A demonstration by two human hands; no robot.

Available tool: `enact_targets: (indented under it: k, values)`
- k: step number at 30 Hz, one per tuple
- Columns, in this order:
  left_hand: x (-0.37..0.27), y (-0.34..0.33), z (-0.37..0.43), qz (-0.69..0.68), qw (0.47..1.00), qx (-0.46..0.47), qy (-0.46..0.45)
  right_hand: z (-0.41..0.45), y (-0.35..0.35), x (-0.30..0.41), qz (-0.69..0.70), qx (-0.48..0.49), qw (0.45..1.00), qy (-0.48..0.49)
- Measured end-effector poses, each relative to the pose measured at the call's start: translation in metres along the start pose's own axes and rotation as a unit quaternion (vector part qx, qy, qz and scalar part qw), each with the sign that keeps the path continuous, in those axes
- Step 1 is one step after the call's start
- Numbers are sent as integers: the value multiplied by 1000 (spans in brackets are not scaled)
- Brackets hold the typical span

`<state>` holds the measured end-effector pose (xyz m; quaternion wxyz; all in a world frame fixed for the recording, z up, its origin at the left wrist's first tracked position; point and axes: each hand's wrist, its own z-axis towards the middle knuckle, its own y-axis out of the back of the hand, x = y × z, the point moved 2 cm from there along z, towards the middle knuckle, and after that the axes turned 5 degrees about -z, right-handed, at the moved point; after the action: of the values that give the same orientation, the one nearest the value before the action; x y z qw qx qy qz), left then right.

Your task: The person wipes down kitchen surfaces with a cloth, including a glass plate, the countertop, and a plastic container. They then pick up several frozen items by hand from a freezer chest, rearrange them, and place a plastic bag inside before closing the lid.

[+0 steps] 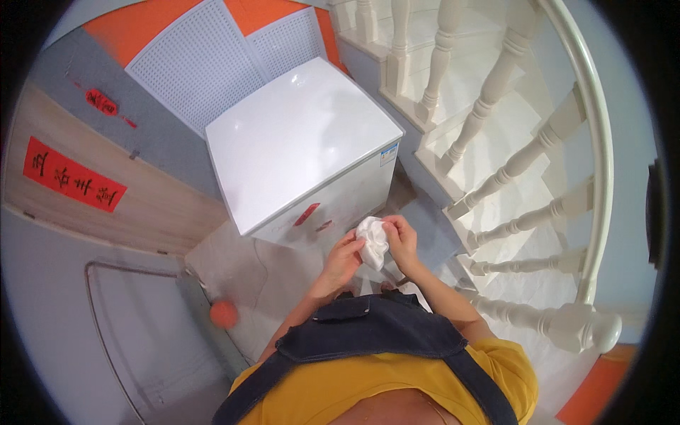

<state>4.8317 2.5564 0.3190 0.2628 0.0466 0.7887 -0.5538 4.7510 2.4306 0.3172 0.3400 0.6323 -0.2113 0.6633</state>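
A bunched white cloth (372, 241) is held between my two hands, in front of my dark apron bib. My left hand (342, 258) grips its left side, thumb on top. On the other side, my right hand (401, 241) pinches the upper right edge of the cloth. Just beyond my hands stands a white chest freezer (303, 143) with its lid down. Red stickers (307, 214) and a small blue-and-white label (388, 154) are on its front. My hands are apart from the freezer, as far as I can tell.
White stairs with turned balusters (499, 95) and a curved handrail (597, 122) rise on the right. Perforated white panels (196, 69) lean behind the freezer. At left are a wooden door (154, 212) with a red paper strip (74, 174) and an orange ball (223, 314) on the tiled floor.
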Motion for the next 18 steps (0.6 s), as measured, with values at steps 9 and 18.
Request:
enact_targets:
  k: [9,18]
  values:
    - [-33,42,-12,-43,998,33,39,-24,-46,8,86,-94,991,-40]
    - [-53,71,-4,-147,967,64,197,-36,-52,24,-14,-145,986,-77]
